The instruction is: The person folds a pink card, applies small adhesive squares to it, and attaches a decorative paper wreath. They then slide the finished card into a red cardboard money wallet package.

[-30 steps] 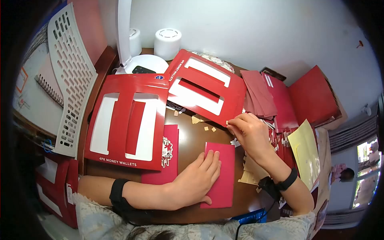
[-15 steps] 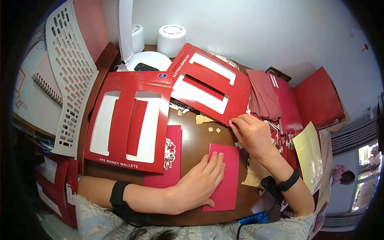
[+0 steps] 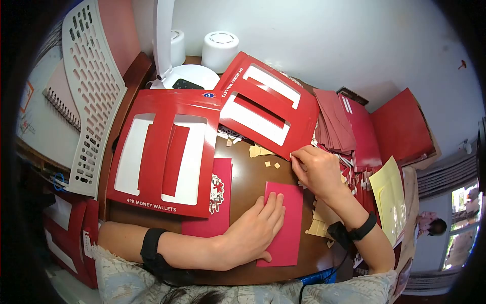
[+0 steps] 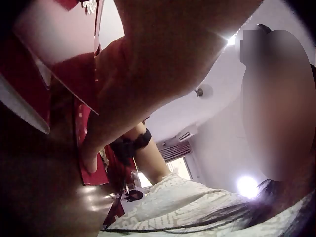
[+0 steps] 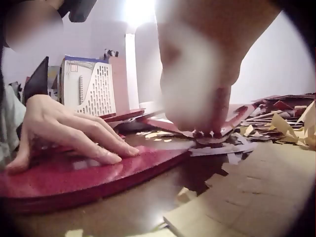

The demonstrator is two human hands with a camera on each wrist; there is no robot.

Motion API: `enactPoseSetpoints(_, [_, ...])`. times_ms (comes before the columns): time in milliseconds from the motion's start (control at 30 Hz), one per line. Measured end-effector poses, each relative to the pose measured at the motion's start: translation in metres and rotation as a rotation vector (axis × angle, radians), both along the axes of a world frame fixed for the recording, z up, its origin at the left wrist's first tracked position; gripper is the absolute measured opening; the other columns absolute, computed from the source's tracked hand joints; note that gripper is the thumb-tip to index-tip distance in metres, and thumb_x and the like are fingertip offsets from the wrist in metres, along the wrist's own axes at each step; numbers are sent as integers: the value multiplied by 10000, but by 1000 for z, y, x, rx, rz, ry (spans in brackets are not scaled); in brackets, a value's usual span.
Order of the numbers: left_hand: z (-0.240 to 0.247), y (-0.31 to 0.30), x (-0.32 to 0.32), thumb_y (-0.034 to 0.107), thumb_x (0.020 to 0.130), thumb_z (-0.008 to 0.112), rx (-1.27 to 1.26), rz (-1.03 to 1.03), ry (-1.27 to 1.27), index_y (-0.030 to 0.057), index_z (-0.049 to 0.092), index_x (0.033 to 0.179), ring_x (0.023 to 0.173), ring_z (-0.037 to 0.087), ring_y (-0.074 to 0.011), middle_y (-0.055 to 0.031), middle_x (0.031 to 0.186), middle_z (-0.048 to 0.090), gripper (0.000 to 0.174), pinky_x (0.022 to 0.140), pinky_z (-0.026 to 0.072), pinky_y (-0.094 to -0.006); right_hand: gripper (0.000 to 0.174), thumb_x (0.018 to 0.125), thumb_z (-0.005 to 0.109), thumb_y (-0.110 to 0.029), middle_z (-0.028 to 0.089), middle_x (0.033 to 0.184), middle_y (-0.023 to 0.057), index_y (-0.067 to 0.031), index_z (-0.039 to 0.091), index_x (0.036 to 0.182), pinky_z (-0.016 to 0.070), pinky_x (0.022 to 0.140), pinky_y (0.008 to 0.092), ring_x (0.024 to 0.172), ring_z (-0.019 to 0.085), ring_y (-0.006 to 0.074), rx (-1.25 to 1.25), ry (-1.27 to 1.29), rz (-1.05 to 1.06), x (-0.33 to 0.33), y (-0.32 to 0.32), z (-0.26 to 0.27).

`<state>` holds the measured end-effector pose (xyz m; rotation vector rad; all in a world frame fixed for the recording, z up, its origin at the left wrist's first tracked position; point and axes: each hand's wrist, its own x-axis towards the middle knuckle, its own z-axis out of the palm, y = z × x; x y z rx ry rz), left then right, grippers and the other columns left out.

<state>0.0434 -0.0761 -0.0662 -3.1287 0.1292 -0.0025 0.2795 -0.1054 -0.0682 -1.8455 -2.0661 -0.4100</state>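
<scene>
My left hand [image 3: 255,228] rests with straight fingers on a crimson card [image 3: 286,223]. The right wrist view shows this card [image 5: 98,185] as thick and layered, with the left fingertips pressing its top. My right hand [image 3: 320,169] pinches a small pale piece [image 3: 291,156] between thumb and fingertips, right at the lower corner of a red "4PK MONEY WALLETS" sleeve [image 3: 304,133]. In the right wrist view its fingers point down at that corner. A second red money-wallet sleeve [image 3: 164,152] lies on the left, partly over another crimson card [image 3: 223,223] and a white-and-red cutout [image 3: 216,193].
Small tan squares [image 3: 268,164] lie beyond the crimson card. Tan paper sheets [image 3: 321,218], red envelopes [image 3: 334,121] and a yellow sheet [image 3: 389,185] crowd the right. A white lamp base [image 3: 195,76] and a white round device [image 3: 220,50] stand at the back, a perforated rack [image 3: 93,101] left.
The head view has shifted slightly. The pale piece shows less between my right fingers, which stay at the sleeve's corner. My left hand keeps its place on the crimson card.
</scene>
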Motion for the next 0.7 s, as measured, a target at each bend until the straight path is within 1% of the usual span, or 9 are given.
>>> enactPoseSetpoints(67, [0, -1, 0, 703, 781, 618, 1, 5, 2, -130, 485, 1387, 1370, 437, -427, -315, 1471, 451, 1038, 1131, 361, -480, 142, 833, 718, -114, 625, 704, 77, -55, 646, 726, 527, 562, 373, 641, 658, 260, -14, 38, -6, -1, 0, 1])
enactPoseSetpoints(133, [-1, -1, 0, 701, 782, 619, 4, 6, 5, -129, 486, 1387, 1372, 436, -426, -313, 1471, 452, 1036, 1130, 362, -480, 158, 839, 705, -115, 638, 706, 82, -54, 647, 706, 526, 558, 378, 642, 665, 260, -46, 0, -11, 2, 1, 0])
enactPoseSetpoints(267, [0, -1, -1, 700, 783, 621, 1, 10, 3, -125, 486, 1391, 1375, 432, -425, -311, 1473, 452, 1034, 1129, 363, -481, 158, 840, 694, -110, 628, 695, 81, -55, 632, 706, 523, 551, 378, 631, 661, 253, -41, -68, 20, 5, 3, -5])
enactPoseSetpoints(333, [-1, -1, 0, 700, 783, 621, 4, 9, 3, -123, 486, 1393, 1375, 431, -426, -311, 1474, 451, 1033, 1128, 363, -481, 163, 842, 686, -108, 618, 683, 81, -58, 617, 703, 521, 548, 379, 621, 655, 248, -44, -153, 20, 5, 3, -9])
enactPoseSetpoints(433, [-1, -2, 0, 701, 783, 621, 1, 9, 9, -124, 483, 1395, 1377, 429, -426, -311, 1477, 448, 1036, 1131, 360, -482, 159, 831, 695, -109, 609, 676, 80, -63, 609, 706, 521, 546, 381, 612, 647, 251, -2, -160, 31, 4, 5, -10])
enactPoseSetpoints(567, [-1, -2, 0, 704, 785, 618, 3, 12, 15, -123, 480, 1398, 1380, 426, -425, -310, 1482, 442, 1039, 1134, 355, -481, 173, 834, 706, -121, 614, 681, 84, -59, 615, 701, 523, 551, 382, 621, 651, 259, 25, -67, 23, 3, 5, -9])
enactPoseSetpoints(633, [-2, -2, 0, 705, 786, 617, 7, 12, 12, -123, 478, 1400, 1381, 425, -425, -310, 1484, 440, 1040, 1135, 354, -480, 194, 840, 718, -130, 615, 678, 87, -54, 618, 692, 526, 555, 383, 630, 656, 267, -43, -40, -12, 1, 4, -2])
enactPoseSetpoints(700, [-2, -2, 1, 708, 788, 617, 1, 15, 12, -123, 475, 1401, 1382, 422, -426, -310, 1484, 440, 1042, 1137, 352, -479, 197, 843, 719, -136, 617, 677, 89, -52, 623, 693, 527, 558, 385, 632, 659, 270, -52, -43, -18, 2, 4, -2])
